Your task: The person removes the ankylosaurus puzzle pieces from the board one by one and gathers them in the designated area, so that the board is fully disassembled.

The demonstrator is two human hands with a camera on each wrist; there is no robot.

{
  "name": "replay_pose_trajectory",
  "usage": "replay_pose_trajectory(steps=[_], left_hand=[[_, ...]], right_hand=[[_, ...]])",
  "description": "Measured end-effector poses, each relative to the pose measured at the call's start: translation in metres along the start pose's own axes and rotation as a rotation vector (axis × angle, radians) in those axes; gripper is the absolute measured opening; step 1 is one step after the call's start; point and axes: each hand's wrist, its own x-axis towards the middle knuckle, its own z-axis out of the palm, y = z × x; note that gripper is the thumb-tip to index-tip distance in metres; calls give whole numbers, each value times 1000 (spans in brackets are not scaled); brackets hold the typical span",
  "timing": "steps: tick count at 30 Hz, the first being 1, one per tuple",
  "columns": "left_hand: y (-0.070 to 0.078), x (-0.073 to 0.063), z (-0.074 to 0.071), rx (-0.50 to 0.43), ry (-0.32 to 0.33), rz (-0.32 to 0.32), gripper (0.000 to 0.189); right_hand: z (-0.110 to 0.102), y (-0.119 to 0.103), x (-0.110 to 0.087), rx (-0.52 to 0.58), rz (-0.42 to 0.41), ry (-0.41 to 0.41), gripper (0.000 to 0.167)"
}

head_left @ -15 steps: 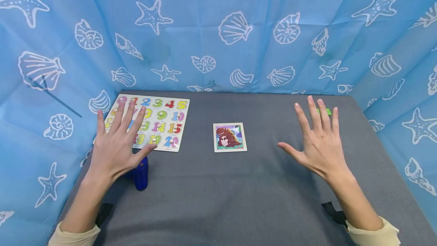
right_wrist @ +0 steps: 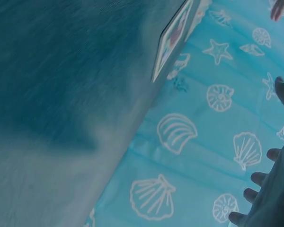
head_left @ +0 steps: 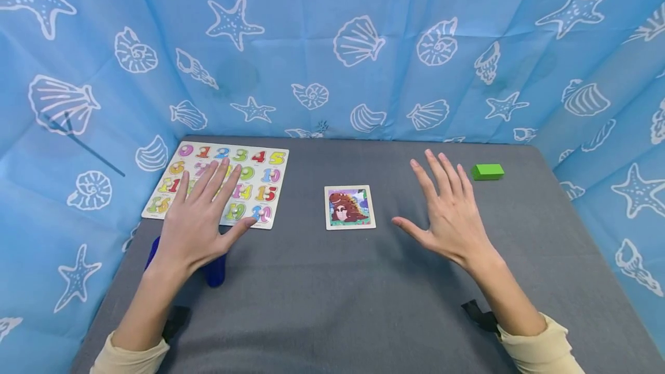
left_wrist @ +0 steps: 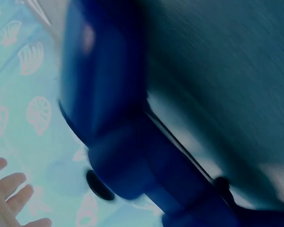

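Observation:
My left hand (head_left: 200, 224) is held up with fingers spread, overlapping the lower part of a number puzzle board (head_left: 258, 168) in the head view. Below that hand sits a blue two-handled thing (head_left: 215, 271) like a game controller, mostly hidden by it; its blue body (left_wrist: 109, 71) fills much of the left wrist view. My right hand (head_left: 452, 218) is raised too, fingers straight and thumb out, holding nothing. Between the hands lies a small square picture puzzle (head_left: 350, 208) of a brown dinosaur, nearest the right thumb.
A green block (head_left: 488, 172) lies at the far right of the grey table (head_left: 332, 305). Blue curtains (head_left: 291, 74) with white shells and starfish close in the back and both sides. Black straps show near both wrists.
Both hands have moved inward, the left toward the right and the right toward the left. The green block, mostly covered by the right hand before, now shows whole.

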Motion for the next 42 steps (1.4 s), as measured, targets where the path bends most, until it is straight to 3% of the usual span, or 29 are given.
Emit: replay_pose_trajectory(steps=[6, 10, 16, 25, 31, 38, 42], left_hand=[[20, 9, 6, -34, -23, 17, 82], [37, 19, 10, -124, -108, -1, 73], [61, 35, 20, -272, -333, -1, 68], [90, 49, 43, -466, -689, -6, 70], [103, 61, 61, -550, -822, -9, 72], [108, 65, 75, -564, -890, -30, 69], [107, 64, 81, -567, -909, -45, 71]], right_hand=[[9, -11, 13, 138, -16, -75, 105], [19, -22, 24, 303, 30, -170, 97], [41, -39, 43, 560, 97, -329, 77], [84, -48, 74, 837, 29, -444, 52], [105, -48, 90, 869, 64, -502, 45], [120, -48, 100, 785, 131, -545, 34], [124, -47, 102, 737, 162, -530, 30]])
